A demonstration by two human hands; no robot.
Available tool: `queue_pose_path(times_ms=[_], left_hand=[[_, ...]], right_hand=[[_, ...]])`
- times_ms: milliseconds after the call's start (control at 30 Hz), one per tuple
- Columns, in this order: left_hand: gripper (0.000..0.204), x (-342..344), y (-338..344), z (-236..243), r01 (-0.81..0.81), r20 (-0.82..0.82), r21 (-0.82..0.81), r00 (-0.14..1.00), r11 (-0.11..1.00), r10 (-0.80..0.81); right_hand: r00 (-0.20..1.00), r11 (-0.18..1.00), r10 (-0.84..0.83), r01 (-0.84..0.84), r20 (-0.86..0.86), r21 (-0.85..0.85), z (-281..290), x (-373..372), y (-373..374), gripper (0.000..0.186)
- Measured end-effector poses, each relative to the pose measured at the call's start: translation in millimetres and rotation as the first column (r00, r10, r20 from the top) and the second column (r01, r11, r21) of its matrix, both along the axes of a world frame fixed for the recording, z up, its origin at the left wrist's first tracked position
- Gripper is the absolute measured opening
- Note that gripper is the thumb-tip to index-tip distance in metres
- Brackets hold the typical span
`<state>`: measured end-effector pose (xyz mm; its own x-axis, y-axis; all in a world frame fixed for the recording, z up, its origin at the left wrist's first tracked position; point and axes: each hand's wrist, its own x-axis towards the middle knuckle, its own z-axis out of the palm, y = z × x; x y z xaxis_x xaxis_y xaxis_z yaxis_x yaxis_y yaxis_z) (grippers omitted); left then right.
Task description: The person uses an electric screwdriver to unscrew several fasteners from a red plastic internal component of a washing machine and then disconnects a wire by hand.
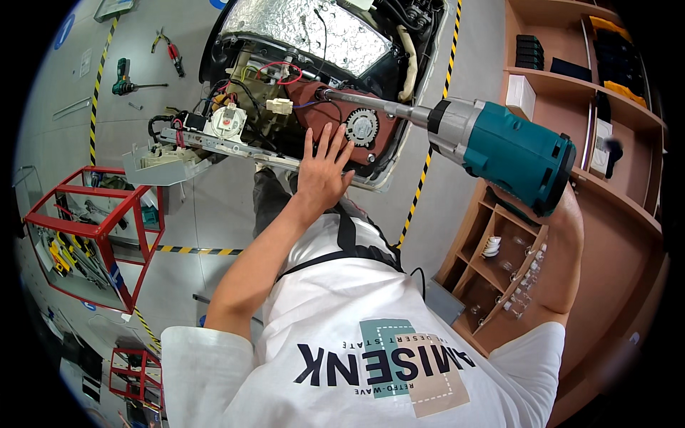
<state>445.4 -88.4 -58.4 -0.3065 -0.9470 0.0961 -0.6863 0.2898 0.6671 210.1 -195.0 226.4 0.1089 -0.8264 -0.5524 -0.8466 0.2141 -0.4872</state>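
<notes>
My left hand [325,170] lies with its fingers stretched out on the lower edge of a reddish-brown plate [382,118] in an opened appliance [422,14]. Just beyond my fingertips is a round, grey, toothed-looking part [362,127]. My right hand [569,208] holds up a teal and grey impact wrench [510,143]; the tool's body hides most of the fingers. From its nose a long metal extension [378,103] runs left, its socket end meeting the plate's upper left. Coloured wires and a white connector [279,106] lie left of the plate.
Silver foil [314,32] covers the appliance's far part. A wooden shelf unit [621,192] with compartments stands on the right. At left are a red-framed tool rack [107,232], a green screwdriver-like power tool [123,80] and red-handled pliers [173,57]. Yellow-black tape [426,167] marks the floor.
</notes>
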Motion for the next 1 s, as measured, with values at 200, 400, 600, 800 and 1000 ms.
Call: queue_pose_path(times_ms=[200, 400, 600, 800, 1000], left_hand=[[0.052, 0, -1, 2, -0.003, -0.004, 0.004, 1.0, 1.0, 0.003], [0.052, 0, -1, 2, -0.007, -0.01, 0.0, 1.0, 1.0, 0.007], [0.053, 0, -1, 2, -0.011, -0.017, 0.007, 1.0, 1.0, 0.011], [0.054, 0, -1, 3, -0.011, -0.016, 0.018, 1.0, 1.0, 0.011], [0.055, 0, -2, 3, -0.008, -0.003, 0.027, 1.0, 1.0, 0.008]], right_hand=[[0.998, 0.998, 0.011, -0.008, -0.063, 0.06, 7, 19, -7, 0.066], [0.982, 0.982, 0.184, -0.186, -0.041, -0.036, 1, -3, -7, 0.062], [0.991, 0.991, 0.137, -0.137, -0.005, 0.005, -2, 5, -9, 0.06], [0.99, 0.99, 0.141, -0.141, -0.028, -0.017, 8, 9, -11, 0.058], [0.983, 0.994, 0.111, -0.106, -0.145, 0.038, 13, 49, -17, 0.057]])
